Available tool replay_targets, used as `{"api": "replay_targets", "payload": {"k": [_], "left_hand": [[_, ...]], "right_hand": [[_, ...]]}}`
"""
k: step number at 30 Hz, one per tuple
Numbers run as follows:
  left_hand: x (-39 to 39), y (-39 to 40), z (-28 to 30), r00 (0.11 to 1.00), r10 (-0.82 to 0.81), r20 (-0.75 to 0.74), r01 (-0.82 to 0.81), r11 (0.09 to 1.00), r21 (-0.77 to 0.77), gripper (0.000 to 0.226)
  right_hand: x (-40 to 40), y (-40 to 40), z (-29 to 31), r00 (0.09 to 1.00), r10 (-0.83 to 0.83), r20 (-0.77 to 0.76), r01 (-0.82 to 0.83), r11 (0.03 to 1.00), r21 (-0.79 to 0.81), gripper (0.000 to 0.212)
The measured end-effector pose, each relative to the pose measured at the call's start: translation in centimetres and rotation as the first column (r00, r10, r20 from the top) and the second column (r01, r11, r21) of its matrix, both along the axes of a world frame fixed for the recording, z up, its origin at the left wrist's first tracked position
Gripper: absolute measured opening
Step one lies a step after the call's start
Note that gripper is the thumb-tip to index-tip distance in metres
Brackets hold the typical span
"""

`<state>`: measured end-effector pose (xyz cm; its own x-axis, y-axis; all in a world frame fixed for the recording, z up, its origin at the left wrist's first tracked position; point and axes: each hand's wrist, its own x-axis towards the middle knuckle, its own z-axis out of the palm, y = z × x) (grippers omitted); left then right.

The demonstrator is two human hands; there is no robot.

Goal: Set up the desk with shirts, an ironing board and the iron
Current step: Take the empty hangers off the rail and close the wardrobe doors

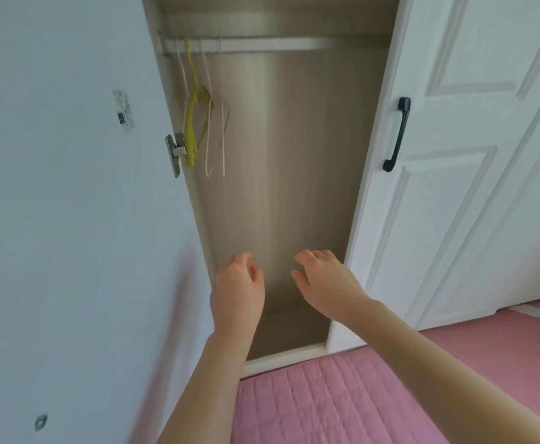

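At the far left stands the open wardrobe door (54, 187), its inner face plain but for a small sticker and a metal hinge (176, 152) at its edge. Just inside the wardrobe (278, 155), at the left end of the rail (262, 44), hang a few bare hangers (204, 123), one yellow and the others pale and thin. The rest of the compartment looks bare down to its floor: we see no shirts, no ironing board, no iron and no desk.

Our left hand (238, 290) reaches into the lower part of the opening, fingers loosely curled and apart, gripping nothing. Our right hand (324, 280) is beside it, near the right edge of the opening, likewise spread and holding nothing. Right of that is the closed door (454, 155) with its dark handle (396, 134), and below it the pink quilted cover (342, 402).

We judge this a search step. To do it well, we should check the low, shaded floor of the compartment before leaving, then try the closed door by its handle, since the task's things probably sit elsewhere.
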<state>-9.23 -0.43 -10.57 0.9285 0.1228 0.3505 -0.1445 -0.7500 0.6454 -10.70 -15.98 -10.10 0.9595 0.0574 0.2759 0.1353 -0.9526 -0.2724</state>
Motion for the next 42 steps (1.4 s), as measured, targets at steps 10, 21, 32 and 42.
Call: {"api": "replay_targets", "payload": {"k": [10, 21, 32, 42], "left_hand": [[8.5, 0.2, 10.1, 0.957, 0.112, 0.269, -0.117, 0.993, 0.0, 0.029], [17.4, -0.7, 19.0, 0.955, 0.166, 0.246, -0.177, 0.984, 0.025, 0.03], [25.2, 2.1, 19.9, 0.966, 0.238, -0.096, -0.248, 0.963, -0.108, 0.039], [28.3, 2.7, 20.2, 0.959, 0.199, -0.203, -0.239, 0.95, -0.202, 0.043]], "right_hand": [[12.9, 1.1, 9.3, 0.981, 0.174, 0.08, -0.185, 0.968, 0.168, 0.033], [21.6, 2.2, 14.4, 0.989, 0.127, -0.075, -0.05, 0.768, 0.639, 0.029], [27.3, 5.5, 17.1, 0.966, 0.219, -0.138, -0.026, 0.615, 0.788, 0.043], [29.8, 7.8, 18.1, 0.846, 0.491, -0.207, 0.16, 0.135, 0.978, 0.033]]}}
